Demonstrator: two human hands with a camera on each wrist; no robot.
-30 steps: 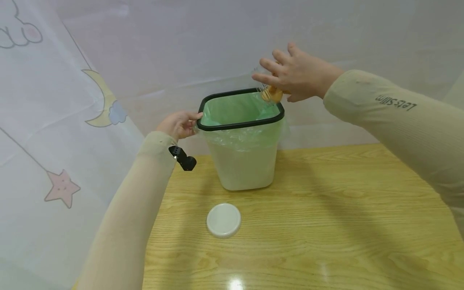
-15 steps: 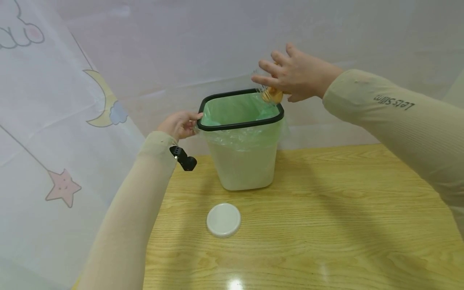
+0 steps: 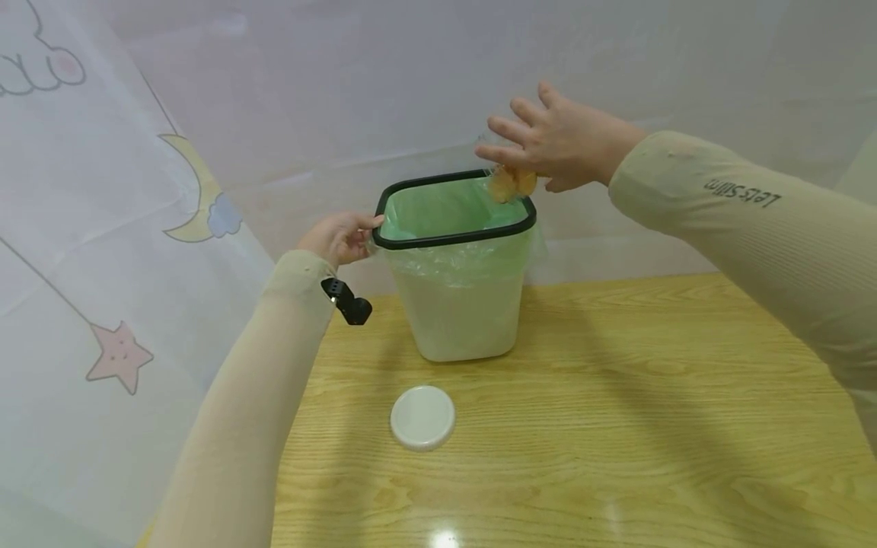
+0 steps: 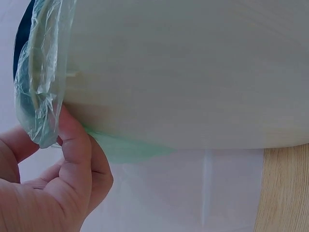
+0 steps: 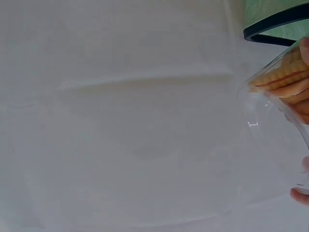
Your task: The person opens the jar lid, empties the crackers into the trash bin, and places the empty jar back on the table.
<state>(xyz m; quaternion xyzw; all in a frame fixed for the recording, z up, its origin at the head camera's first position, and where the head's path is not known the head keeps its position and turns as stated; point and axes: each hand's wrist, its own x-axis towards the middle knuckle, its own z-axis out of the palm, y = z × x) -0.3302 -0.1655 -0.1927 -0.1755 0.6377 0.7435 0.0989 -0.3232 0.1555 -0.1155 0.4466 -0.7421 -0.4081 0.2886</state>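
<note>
At the left, the left hand [image 3: 339,234] pinches the rim [image 3: 452,237] of the bin with curled fingers, just where the thin liner [image 3: 438,207] folds over it; this grip looks the same as half a second ago. A white lid [image 3: 422,417] lies flat on the bench [image 3: 582,411] in front of the upright bin [image 3: 459,312], also unmoved. Over the bin's right side is the real change: the yellow snacks [image 3: 502,187] sit slightly lower now and look blurred, in two lumps at the low end of the clear jar [image 5: 263,121]. Whether any have left it, I cannot tell. At the right, the right hand [image 3: 565,141] grasps the tilted jar with spread fingers, nearly motionless. I judge that tipping out the snacks is under way, with the load beginning to slip binward.
</note>
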